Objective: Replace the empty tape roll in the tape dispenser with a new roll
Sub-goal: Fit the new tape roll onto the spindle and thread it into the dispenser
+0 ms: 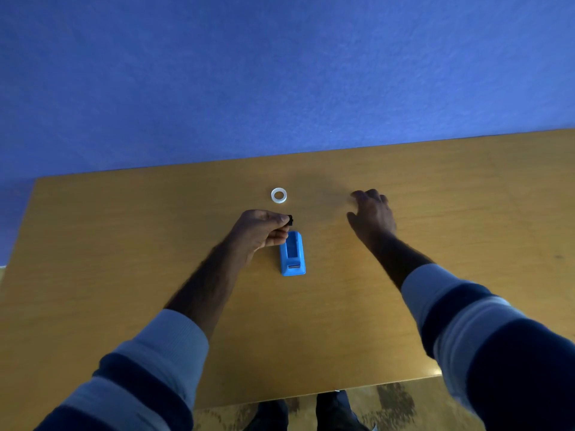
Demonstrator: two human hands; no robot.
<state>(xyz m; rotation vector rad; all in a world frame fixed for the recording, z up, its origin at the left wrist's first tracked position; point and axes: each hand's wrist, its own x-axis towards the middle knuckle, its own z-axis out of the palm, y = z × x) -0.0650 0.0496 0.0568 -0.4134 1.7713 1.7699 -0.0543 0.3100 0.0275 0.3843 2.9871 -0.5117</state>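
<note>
Currently the fingers [281, 219] of the left hand [259, 230] are pinched shut on a small black hub [290, 219], held just above the far end of the blue tape dispenser [292, 254]. Only the tip of the hub shows past the fingertips; whether an empty core sits on it cannot be told. The right hand [371, 217] is spread, fingers loosely open, palm down over the tabletop [124, 244], gripping nothing; whether it touches the surface cannot be told.

The dispenser lies flat between the 2 hands, its roll bay open and apparently vacant, cutter end toward the person. The new tape roll [278, 195] lies flat on the tabletop beyond the dispenser, apart from both hands.

Judged step: the hub is out of the dispenser and the new roll is not yet fitted. The next move calls for 1 hand to pick up the roll, seat it on the hub, then lower the hub squarely into the bay.
</note>
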